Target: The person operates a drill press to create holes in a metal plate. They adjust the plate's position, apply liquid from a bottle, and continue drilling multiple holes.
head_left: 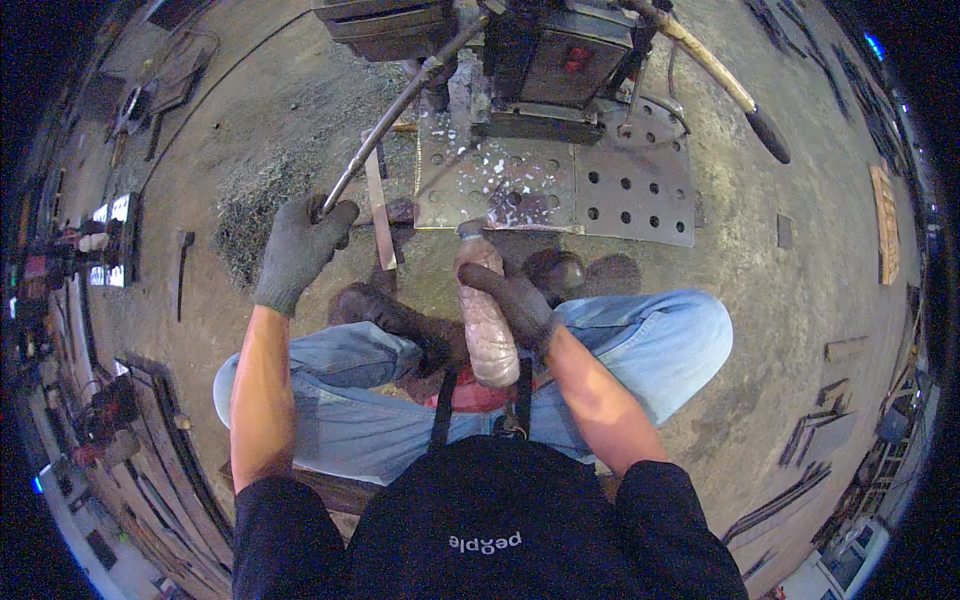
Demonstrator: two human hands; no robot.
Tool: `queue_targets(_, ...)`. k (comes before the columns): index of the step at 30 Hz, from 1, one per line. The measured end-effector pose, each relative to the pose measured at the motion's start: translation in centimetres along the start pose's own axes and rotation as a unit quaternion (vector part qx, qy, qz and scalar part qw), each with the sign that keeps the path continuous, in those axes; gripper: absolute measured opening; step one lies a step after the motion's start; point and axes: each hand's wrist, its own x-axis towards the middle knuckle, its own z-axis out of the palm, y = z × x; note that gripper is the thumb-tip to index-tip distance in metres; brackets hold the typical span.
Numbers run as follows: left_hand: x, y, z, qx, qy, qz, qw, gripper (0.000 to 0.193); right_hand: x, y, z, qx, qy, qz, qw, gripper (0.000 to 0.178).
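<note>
My left hand point(305, 250), in a dark grey knit glove, is closed round the lower end of a long metal lever point(400, 106). That lever slants up to the right, to a dark machine point(560, 75) in front of me. Between my knees, my right hand point(517, 303), gloved too, wraps round a crinkled plastic bottle point(488, 345). The bottle is tilted, its narrow neck pointing away from me toward the machine. It looks cloudy and pinkish brown; what is inside cannot be made out.
A metal plate with round holes point(635, 190) lies below the machine, white flecks beside it. Dark metal shavings point(262, 200) are heaped at left, near a flat metal strip point(379, 205) and a hammer-like tool point(182, 275). A second handle point(715, 75) juts out at upper right.
</note>
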Motion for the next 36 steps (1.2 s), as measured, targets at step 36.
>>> queue_targets(36,0.7,-2.2,2.7,0.026,0.099,0.053,0.993,0.047,-1.3,-1.0,-0.3,0.020,-0.025,0.016,0.999,0.044)
